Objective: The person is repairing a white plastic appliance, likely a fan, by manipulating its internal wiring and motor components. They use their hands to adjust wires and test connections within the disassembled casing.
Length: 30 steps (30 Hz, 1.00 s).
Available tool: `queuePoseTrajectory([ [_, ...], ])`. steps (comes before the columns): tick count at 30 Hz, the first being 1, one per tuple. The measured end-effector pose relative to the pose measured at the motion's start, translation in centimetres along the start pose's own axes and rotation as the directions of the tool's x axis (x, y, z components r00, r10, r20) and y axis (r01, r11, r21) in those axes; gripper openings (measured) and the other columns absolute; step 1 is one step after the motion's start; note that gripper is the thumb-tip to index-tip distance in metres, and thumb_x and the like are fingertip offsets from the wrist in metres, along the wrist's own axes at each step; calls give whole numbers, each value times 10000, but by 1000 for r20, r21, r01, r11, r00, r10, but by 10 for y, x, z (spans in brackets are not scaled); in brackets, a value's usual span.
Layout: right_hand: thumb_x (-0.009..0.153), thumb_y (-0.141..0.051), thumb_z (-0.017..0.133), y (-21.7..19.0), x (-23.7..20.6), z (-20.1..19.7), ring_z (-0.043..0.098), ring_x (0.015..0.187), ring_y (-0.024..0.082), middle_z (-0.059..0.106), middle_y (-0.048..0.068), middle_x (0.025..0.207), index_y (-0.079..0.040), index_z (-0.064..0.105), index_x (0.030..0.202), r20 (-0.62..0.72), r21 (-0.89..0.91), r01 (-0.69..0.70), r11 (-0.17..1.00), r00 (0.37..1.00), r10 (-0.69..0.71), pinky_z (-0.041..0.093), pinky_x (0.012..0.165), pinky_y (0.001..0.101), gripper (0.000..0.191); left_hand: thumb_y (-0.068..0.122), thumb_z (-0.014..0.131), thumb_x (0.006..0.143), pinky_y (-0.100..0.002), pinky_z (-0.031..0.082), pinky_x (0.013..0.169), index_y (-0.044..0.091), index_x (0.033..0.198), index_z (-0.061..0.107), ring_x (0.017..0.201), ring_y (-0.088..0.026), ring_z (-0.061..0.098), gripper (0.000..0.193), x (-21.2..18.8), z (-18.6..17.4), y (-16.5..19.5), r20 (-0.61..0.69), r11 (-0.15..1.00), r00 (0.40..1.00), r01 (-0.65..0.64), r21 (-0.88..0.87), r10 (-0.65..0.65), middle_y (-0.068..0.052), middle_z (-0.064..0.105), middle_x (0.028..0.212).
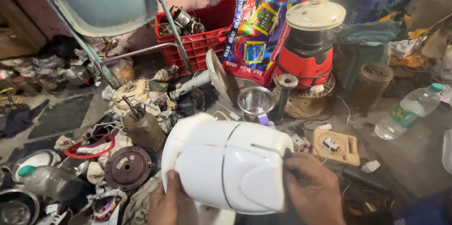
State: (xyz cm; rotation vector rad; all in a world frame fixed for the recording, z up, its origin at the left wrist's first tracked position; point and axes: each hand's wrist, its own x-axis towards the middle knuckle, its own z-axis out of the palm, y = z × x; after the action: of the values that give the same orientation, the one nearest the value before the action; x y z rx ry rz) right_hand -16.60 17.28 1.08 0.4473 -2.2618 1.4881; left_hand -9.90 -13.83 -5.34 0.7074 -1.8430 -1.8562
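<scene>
Both of my hands hold a white plastic appliance housing (pixel 226 164) low in the middle of the view. My left hand (pixel 165 201) grips its lower left edge, thumb pressed on the white shell. On the right side my right hand (pixel 313 189) wraps the housing's end. The shell shows a curved seam down its middle and some dirt marks. Its underside is hidden.
A steel cup (pixel 256 102) and a red-and-cream mixer base (pixel 308 41) stand behind the housing. A red crate (pixel 197 36), a printed bag (pixel 259 27), a plastic bottle (pixel 409 109) at right, a brown disc (pixel 128 167) and several scattered parts cover the floor.
</scene>
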Motion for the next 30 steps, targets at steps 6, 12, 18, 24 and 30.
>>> queuePoseTrajectory([
  [6,917,-286,572,37,-5,25,687,1095,322,751,196,1197,35,651,1268,303,613,-579,537,801,517,520,937,443,482,422,612,952,-375,556,736,5,1047,771,824,-248,736,456,-7,13,95,48,835,954,-284,472,297,-123,801,876],
  [12,967,-665,281,28,-19,119,631,1206,391,667,192,1347,-82,549,1425,760,494,-825,-275,255,598,481,1036,574,788,316,711,844,-423,498,646,111,795,688,776,-280,645,212,-17,34,127,697,-52,459,-815,578,552,-48,680,771],
  [18,960,-585,346,62,-22,203,651,1162,323,676,134,1324,-148,604,1384,808,557,-767,-319,412,421,527,972,527,661,211,665,787,-387,478,685,123,855,657,844,-239,606,112,-3,31,73,910,-290,260,-888,356,321,-33,633,829],
  [24,954,-637,318,97,-39,248,631,1164,310,653,128,1323,-178,570,1396,756,639,-652,-408,436,488,512,992,491,685,210,656,786,-397,469,720,97,867,672,871,-258,598,139,28,34,25,919,-250,269,-905,343,288,-58,642,848],
  [30,999,-475,423,122,-56,258,637,1197,303,667,104,1319,-152,558,1411,702,658,-677,-330,392,595,518,1020,477,540,170,640,795,-402,461,776,105,889,679,906,-251,590,121,37,43,-1,875,-198,330,-888,415,355,-49,634,868],
])
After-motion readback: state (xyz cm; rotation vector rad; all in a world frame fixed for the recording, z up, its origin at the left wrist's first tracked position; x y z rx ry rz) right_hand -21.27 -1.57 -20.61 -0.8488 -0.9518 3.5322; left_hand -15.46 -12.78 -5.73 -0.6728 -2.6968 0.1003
